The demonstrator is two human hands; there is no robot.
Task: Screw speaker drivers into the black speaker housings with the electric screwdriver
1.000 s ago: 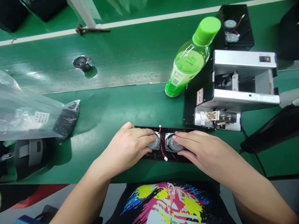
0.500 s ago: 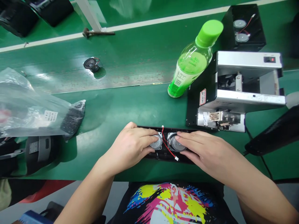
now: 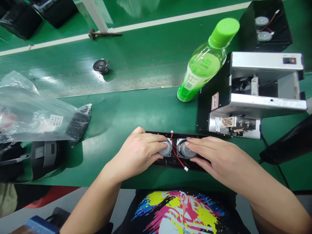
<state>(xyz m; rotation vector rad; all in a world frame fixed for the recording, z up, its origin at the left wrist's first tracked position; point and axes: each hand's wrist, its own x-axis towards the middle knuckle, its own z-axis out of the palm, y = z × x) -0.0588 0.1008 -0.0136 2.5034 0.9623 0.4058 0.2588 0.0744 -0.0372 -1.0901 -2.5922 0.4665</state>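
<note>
A long black panel [image 3: 173, 161] lies near the front edge of the green table, with two round silver speakers side by side in it. My left hand [image 3: 141, 149] has its fingers closed round the left speaker [image 3: 165, 149]. On the right speaker [image 3: 186, 150] rest the fingertips of my right hand [image 3: 207, 151], its thumb at the lower rim. Between the speakers runs a red wire [image 3: 175, 152] with white connectors at its ends. The outer parts of the panel are hidden under my hands.
Behind the panel stand a green-capped bottle [image 3: 202, 65] and a silver-and-black machine [image 3: 265, 104]. A plastic bag [image 3: 36, 110] lies at left, a loose speaker [image 3: 101, 66] and a hammer [image 3: 104, 34] farther back. A black box [image 3: 268, 29] is at back right.
The whole view has shifted slightly, so things appear a little farther right. Both hands keep the same hold on the speakers.
</note>
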